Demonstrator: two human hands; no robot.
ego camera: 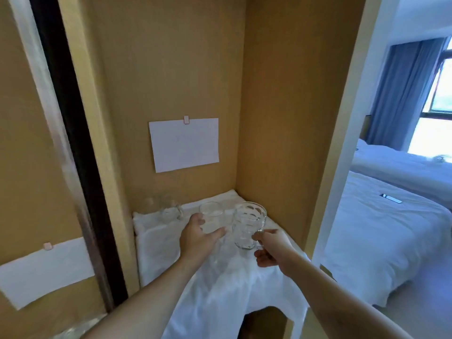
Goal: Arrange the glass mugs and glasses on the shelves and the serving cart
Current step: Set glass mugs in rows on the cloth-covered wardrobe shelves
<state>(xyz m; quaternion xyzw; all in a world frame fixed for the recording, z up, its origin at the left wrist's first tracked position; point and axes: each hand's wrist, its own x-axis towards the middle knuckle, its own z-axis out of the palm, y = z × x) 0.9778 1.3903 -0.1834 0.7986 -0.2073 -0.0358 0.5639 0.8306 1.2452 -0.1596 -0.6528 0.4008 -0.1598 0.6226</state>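
The left hand (195, 237) has its grip wrapped around a plain glass (211, 217), thumb on the near side and fingers curled round the left wall, the glass upright over the cloth-covered shelf (168, 243). The right hand (271, 248) pinches the handle of a ribbed glass mug (248, 225), which stands upright just right of the left grip; whether either vessel's base touches the white cloth (232, 285) is hard to tell. Beyond and left of the left grip, near the back wall, sits another glass mug (171, 211), with fainter glassware beside it too washed out to count. Above both grips a blank white sheet (184, 144) hangs from a small clip (186, 119); no writing can be read on it. Its mirror image shows far left. Right of the right grip, past the wooden side panel (288, 118), lie white beds (381, 231) with a dark flat object (391, 198) and blue curtains (401, 91). The cloth drapes over the shelf's front edge, hiding it.
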